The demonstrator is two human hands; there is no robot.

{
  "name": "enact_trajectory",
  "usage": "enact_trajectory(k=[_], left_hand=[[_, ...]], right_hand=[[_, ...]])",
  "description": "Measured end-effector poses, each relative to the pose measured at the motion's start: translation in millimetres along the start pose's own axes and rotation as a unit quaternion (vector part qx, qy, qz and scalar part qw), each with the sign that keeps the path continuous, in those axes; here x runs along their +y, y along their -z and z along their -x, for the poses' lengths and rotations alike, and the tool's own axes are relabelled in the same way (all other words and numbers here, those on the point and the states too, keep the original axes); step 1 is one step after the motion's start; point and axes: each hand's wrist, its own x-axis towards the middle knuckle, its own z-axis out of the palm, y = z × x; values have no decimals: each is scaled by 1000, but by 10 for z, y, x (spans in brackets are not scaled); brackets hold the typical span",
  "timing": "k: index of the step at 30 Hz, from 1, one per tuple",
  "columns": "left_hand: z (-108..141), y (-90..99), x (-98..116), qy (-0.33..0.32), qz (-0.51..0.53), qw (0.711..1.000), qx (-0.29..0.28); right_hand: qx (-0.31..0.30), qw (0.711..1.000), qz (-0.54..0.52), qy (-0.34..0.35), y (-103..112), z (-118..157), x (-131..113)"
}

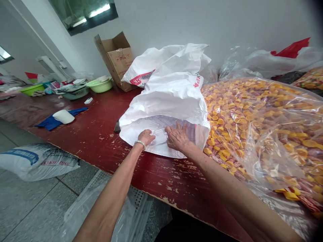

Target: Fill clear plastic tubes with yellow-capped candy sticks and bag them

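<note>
A large white woven sack lies on the table with its mouth open towards me. At its mouth, my left hand, with a beaded bracelet at the wrist, is closed on small clear plastic pieces. My right hand reaches into the opening, fingers bent. Its thumb and forefinger meet the end of thin clear plastic tubes that lie between the two hands. What the other right fingers touch inside the sack is hard to make out.
A big clear bag of yellow-capped pieces fills the table's right side. Behind stands an open carton. Left on the worn red table are a white roll, a blue cloth and green basins. A filled sack rests below.
</note>
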Motion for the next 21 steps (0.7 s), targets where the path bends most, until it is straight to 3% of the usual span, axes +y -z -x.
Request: enact_trajectory(k=[3,10,15,21], left_hand=[[160,-46,-130,-16,92,996,1],[544,-196,-407,-70,307,949,-4],[591,-233,-453,-81,396,915,12],[605,-302,-423,-75,447,890,41]], right_hand=[[42,999,16,10,-25,-155,-160],[-43,996,-22,70,-286,-521,-347],[-53,996,-64,18,-392,-550,-336],[-15,984,-172,-42,-334,-409,-315]])
